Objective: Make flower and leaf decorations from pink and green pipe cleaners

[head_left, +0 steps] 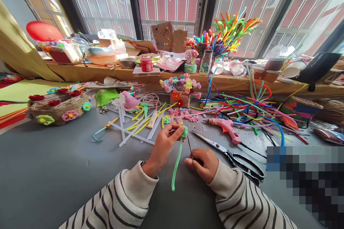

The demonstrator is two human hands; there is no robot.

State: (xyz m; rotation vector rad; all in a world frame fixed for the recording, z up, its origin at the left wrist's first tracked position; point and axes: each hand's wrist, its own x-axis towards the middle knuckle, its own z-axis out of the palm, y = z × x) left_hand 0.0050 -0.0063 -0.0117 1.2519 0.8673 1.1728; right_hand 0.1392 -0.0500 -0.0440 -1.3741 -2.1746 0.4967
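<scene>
Between the thumb and fingers of my left hand (164, 146) is a small curled green piece, and a green strand (176, 166) hangs down below it, its end free above the grey table. My right hand (204, 162) is closed round a thin dark tool (190, 146), which looks like a needle or hook. The tool points upward, its tip close to the right side of the green piece; whether they touch I cannot tell. Large scissors (219, 146) with black handles lie just beyond my right hand, and a pink glue gun (227, 128) rests behind them.
On the grey table (80, 161) stand a woven basket with crocheted flowers (57, 107) and a small flower pot (179, 98). Clear glue sticks (131, 136) and yellow strips lie ahead of my left hand. Colourful pipe cleaners (242, 105) are heaped at the right. A ledge runs below the window.
</scene>
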